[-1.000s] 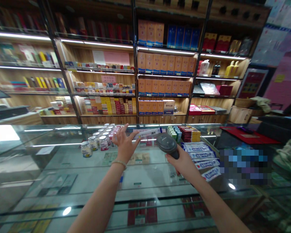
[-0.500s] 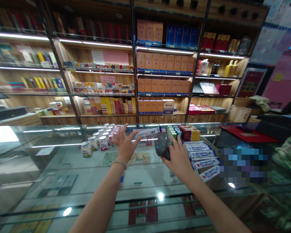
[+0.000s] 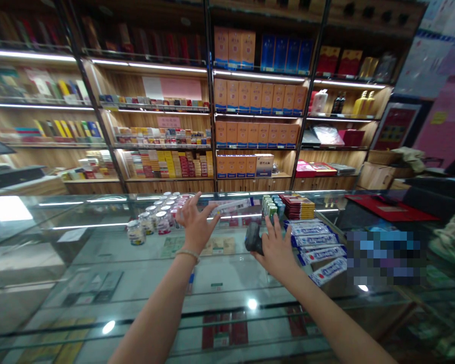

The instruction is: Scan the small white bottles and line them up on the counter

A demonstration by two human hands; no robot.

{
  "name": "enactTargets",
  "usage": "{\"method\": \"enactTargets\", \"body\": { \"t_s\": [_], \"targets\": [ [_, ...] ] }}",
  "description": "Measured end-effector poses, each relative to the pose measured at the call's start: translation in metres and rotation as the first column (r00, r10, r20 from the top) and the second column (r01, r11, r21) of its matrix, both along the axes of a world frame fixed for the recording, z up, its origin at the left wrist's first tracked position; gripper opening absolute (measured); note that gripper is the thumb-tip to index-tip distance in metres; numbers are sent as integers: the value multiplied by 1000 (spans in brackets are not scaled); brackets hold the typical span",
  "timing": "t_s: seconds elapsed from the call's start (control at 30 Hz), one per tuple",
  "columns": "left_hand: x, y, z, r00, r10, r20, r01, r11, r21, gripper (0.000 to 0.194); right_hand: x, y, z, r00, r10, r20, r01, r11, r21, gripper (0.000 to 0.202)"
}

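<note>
My left hand (image 3: 196,230) pinches one end of a long white-and-blue candy stick pack (image 3: 235,206) between thumb and fingers, over the glass counter. Its far end, tipped dark blue, points right. My right hand (image 3: 277,253) grips a dark handheld barcode scanner (image 3: 252,237), its head just below and right of the pack. Some right fingers stretch forward while the others stay round the handle. Beside my right hand lie several similar candy packs (image 3: 314,239) in a fanned row. Small green-topped rolls (image 3: 270,206) stand beyond its fingertips. Left of my left hand are several lidded jars (image 3: 136,232).
Red and yellow flat packs (image 3: 298,207) are stacked behind the candy row. A red mat (image 3: 390,208) lies at the counter's right. Shelves with orange boxes (image 3: 258,96) and small cartons line the wall. The glass counter (image 3: 136,293) shows goods beneath it.
The scanner has tilted and dropped slightly, and its blue light no longer shows. My right hand has lowered a little, with its fingers more extended. My left hand and the candy pack stay nearly still.
</note>
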State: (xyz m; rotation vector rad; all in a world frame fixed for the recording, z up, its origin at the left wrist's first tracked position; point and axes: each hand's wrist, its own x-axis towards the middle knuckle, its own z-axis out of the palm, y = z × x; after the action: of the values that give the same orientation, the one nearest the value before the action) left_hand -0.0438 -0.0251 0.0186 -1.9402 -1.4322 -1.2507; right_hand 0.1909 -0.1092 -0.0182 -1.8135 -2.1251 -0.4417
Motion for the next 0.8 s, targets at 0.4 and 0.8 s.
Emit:
{"method": "enactTargets", "body": {
  "t_s": [0.4,0.8],
  "targets": [
    [2,-2,2,1000,-6,4,6,1000,-23,25,4,-1,28,998,-28,-49,24,996,-89,74],
    [4,-4,3,998,-35,-44,35,999,8,25,17,60,52,985,170,25,-164,882,441,47]
  ]
}}
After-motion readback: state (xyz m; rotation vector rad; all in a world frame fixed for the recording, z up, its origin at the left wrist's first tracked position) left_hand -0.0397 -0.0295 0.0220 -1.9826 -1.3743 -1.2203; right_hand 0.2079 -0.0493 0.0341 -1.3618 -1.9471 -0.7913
